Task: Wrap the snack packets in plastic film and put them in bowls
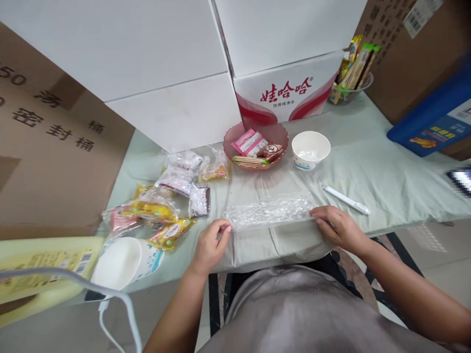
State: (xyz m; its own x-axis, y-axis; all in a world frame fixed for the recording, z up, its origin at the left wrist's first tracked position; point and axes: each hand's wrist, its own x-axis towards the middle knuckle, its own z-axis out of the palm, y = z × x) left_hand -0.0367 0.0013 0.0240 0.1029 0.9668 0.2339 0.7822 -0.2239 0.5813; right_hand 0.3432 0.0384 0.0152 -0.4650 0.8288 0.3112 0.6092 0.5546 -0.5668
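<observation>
A strip of crinkled transparent plastic film (pixel 270 211) lies stretched across the front of the cloth-covered table. My left hand (pixel 212 244) pinches its left end between thumb and fingers. At the opposite end, my right hand (pixel 336 228) has its fingers closed on the film's edge. Just behind the right hand rests a white utility knife (pixel 346 199). Wrapped snacks (pixel 172 233) in yellow, white and red packets are heaped to the left of my left hand. Beyond the film stand a pink glass bowl (pixel 228 138) with packets and sticks inside, and a white paper bowl (pixel 311 147).
White cartons (pixel 172 44) rise along the back. A second paper bowl (pixel 121 264) and a yellow jug (pixel 44 274) with a grey cable (pixel 73 277) are at the near left. To the right stand a tub of snack sticks (pixel 353 88) and a blue container (pixel 434 113).
</observation>
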